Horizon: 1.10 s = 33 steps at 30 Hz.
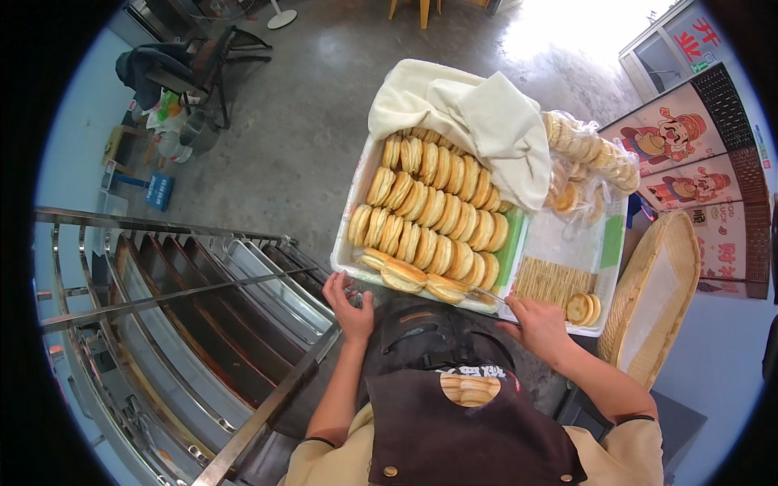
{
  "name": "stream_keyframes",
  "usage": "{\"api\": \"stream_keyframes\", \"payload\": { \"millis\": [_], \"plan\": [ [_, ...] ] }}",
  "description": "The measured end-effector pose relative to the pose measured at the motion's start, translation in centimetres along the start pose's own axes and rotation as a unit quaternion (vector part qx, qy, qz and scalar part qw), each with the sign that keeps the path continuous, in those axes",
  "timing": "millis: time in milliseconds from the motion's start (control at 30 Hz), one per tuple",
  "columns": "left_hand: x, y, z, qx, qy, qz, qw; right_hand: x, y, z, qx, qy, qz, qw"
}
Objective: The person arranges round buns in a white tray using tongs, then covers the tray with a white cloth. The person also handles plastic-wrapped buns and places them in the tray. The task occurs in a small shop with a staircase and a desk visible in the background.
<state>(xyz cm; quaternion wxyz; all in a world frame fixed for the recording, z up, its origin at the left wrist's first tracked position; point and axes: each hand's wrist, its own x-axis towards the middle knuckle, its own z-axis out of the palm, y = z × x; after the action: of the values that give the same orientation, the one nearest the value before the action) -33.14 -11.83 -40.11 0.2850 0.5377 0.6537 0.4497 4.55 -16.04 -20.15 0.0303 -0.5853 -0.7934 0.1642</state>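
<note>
Rows of round, flat golden buns point(429, 202) stand on edge in a white foam box point(347, 235) in front of me. A cream cloth point(506, 138) covers the far end of the rows. Several buns lie tilted along the near edge, among them a larger bun point(403, 275). My right hand point(536, 326) is closed on a thin metal utensil point(491, 295), whose tip reaches the near buns; its full shape is hidden. My left hand point(350, 308) is by the box's near left corner, thumb and fingers apart, holding nothing.
A second white box point(559, 243) adjoins on the right, with bagged buns point(596, 150), a slatted mat point(551, 282) and a few loose buns point(582, 309). Beyond it leans a woven basket point(652, 300). A metal tray rack point(194, 308) stands close on my left; a chair point(198, 69) is farther off.
</note>
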Motion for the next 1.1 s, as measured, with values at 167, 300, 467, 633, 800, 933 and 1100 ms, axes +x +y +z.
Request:
{"api": "stream_keyframes", "payload": {
  "millis": [167, 300, 467, 633, 800, 933, 1100],
  "plan": [
    [-0.1, -0.1, 0.1, 0.004, 0.001, 0.001, 1.000, 0.9, 2.0, 0.7, 0.032, 0.020, -0.011, 0.999],
    [-0.5, -0.1, 0.1, 0.003, 0.008, 0.000, 1.000, 2.3, 2.8, -0.2, -0.005, 0.004, -0.023, 1.000],
    [-0.6, -0.1, 0.2, -0.002, 0.011, 0.003, 1.000, 4.0, 2.1, 0.8, -0.041, -0.053, -0.053, 0.996],
    [-0.9, -0.2, 0.4, -0.007, 0.013, -0.003, 1.000, 4.1, 3.6, 1.0, -0.027, -0.069, -0.063, 0.995],
    [-0.8, 0.1, 0.4, -0.005, 0.007, -0.005, 1.000, 3.6, 5.2, -1.0, -0.057, -0.116, -0.086, 0.988],
    [-0.7, 0.4, 0.1, 0.003, 0.020, -0.008, 1.000, 1.9, 3.7, -1.8, -0.071, -0.126, -0.052, 0.988],
    [-0.9, 0.4, -0.2, 0.069, 0.050, -0.005, 0.996, 0.2, 3.0, -1.3, -0.036, -0.120, 0.016, 0.992]
  ]
}}
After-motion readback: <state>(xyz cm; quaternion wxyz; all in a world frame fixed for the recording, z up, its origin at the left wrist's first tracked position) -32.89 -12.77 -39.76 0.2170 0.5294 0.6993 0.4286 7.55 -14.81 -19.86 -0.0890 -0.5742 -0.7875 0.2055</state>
